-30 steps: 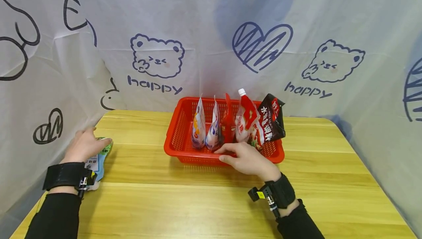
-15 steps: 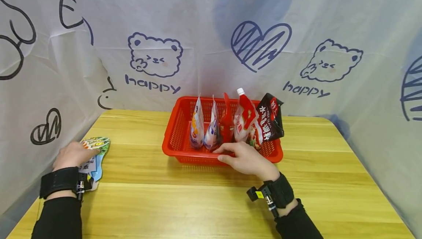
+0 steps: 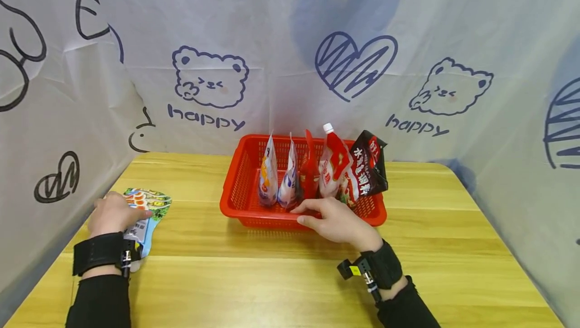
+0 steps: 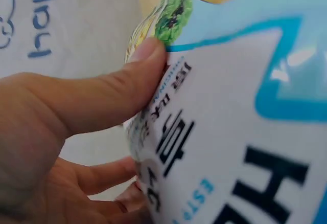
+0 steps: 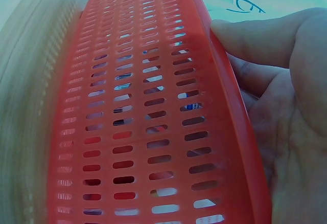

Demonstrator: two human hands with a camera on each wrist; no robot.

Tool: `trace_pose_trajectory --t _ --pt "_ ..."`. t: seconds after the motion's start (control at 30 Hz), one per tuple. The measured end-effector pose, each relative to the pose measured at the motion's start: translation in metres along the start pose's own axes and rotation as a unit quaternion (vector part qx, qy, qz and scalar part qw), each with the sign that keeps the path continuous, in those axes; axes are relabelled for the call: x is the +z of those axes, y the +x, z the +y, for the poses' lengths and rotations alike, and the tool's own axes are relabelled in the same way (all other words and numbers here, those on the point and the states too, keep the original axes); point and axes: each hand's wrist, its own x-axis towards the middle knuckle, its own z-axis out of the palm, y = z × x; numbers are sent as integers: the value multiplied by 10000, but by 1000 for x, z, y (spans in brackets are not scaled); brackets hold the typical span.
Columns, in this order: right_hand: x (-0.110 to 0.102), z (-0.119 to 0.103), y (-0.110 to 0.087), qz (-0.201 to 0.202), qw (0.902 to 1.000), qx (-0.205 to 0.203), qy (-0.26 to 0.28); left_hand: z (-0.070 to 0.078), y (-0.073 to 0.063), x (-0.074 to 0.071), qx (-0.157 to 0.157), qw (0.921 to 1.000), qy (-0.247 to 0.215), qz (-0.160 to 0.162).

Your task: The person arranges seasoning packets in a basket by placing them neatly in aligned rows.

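Observation:
At the left of the table, my left hand point(image 3: 111, 215) grips a light-blue and white food packet point(image 3: 151, 205) with a printed food picture at its top. In the left wrist view the thumb lies on the packet's printed face point(image 4: 230, 101) and the fingers are behind it. My right hand point(image 3: 337, 220) holds the front rim of a red plastic basket point(image 3: 231, 179), thumb outside and fingers over the inner side. Several packs stand in the basket: two white pouches point(image 3: 268, 174) point(image 3: 288, 182), a red one point(image 3: 309, 169), a white-capped pouch point(image 3: 333, 162) and a black packet point(image 3: 369, 167).
The basket stands on a wooden table point(image 3: 235, 288) near its back edge. White cloth point(image 3: 281, 31) with drawn bears and hearts hangs behind and on both sides. The left cloth wall is close to my left hand.
My left hand has taken hold of the packet, which has shifted right and tilted from where it lay. The right hand stays at the basket rim; the view has turned slightly.

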Motion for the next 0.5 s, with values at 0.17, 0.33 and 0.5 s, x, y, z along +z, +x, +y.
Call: trace_pose_trajectory --t 0.17,0.33,0.5 --pt "1 -2 -1 -30 10000 -92 8 21 -6 7 278 9990 -177 302" --pt "-1 -3 0 -45 9998 -177 -50 44 -11 10 571 9938 -573 768" --pt "-1 -3 0 -25 9999 -111 -91 62 -16 11 953 9822 -1108 1178"
